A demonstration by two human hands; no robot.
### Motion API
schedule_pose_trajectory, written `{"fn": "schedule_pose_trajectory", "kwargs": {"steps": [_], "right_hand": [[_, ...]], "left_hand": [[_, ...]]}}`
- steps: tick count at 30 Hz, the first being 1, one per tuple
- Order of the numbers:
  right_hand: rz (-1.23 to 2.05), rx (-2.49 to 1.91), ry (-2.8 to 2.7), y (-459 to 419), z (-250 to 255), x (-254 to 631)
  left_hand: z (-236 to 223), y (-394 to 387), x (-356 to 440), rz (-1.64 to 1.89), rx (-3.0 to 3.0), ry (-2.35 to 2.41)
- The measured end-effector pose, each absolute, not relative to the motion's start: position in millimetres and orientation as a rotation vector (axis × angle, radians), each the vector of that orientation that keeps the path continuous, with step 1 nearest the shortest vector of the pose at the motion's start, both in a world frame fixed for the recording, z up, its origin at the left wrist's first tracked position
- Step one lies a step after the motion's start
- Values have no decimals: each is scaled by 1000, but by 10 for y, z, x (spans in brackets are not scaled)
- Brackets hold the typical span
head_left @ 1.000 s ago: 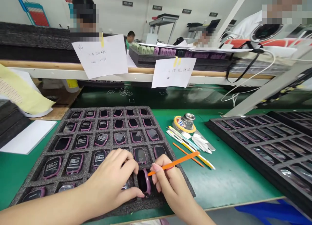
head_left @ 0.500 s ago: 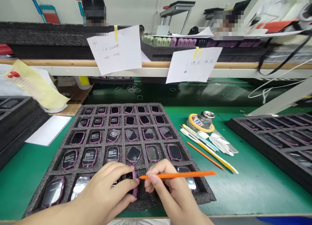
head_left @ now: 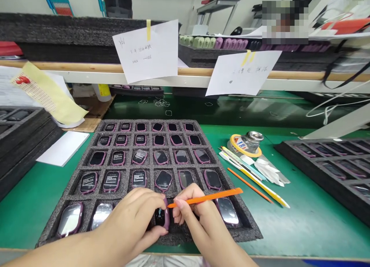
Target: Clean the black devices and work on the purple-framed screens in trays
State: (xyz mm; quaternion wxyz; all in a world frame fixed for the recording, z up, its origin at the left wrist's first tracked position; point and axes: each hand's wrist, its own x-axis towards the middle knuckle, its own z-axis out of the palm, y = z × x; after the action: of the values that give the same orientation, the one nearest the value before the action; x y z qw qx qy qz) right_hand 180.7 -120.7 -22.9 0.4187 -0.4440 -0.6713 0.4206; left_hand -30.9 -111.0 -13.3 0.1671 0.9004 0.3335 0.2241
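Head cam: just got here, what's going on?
A person's left hand grips a purple-framed watch in the near row of a black foam tray. The right hand holds an orange stick, its tip right at the watch's side. More watches sit in the other compartments.

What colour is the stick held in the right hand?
The stick in the right hand is orange; it shows in the head view.
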Motion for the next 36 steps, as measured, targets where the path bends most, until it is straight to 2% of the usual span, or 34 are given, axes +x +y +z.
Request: {"fn": "schedule_pose_trajectory", "kwargs": {"steps": [5,11,23,36], "right_hand": [[998,-1111,-1746,-1213,-246,1811],[987,-1135,-1754,-1192,-230,1802],[1192,-1224,-1677,-1106,-180,1730],[1253,-1155,-1607,-1141,-186,1690]], "left_hand": [[-73,-1090,-299,609,2516,961],[3,-1130,-420,520,2565,1209],[23,-1164,-608,389,2614,1180],[-47,-1151,-229,570,2435,1222]]}}
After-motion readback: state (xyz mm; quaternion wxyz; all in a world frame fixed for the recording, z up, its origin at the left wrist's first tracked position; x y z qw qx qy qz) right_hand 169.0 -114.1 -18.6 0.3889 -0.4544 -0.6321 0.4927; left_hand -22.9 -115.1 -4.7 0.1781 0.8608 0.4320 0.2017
